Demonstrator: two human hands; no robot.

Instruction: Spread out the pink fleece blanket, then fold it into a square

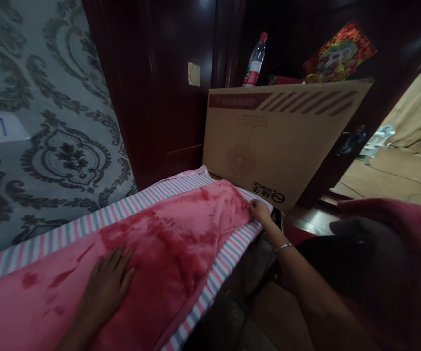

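A pink plush blanket [181, 224], folded long and narrow, lies over a striped sheet [217, 270] in pink, white and grey. My left hand [110, 275] rests flat on the blanket at the lower left, fingers stretched out. At the far right corner of the blanket, my right hand [259, 211] has its fingers closed on the blanket's edge, over the striped sheet. A bracelet [283, 247] circles my right wrist. Darker brushed patches mark the blanket's pile between the two hands.
A large cardboard box [276, 141] stands upright just beyond the sheet's far end. On its top are a plastic bottle [254, 63] and a red decorated card [342, 51]. Patterned wallpaper [71, 141] runs along the left. Dark and reddish fabric [389, 243] sits at right, near an open doorway.
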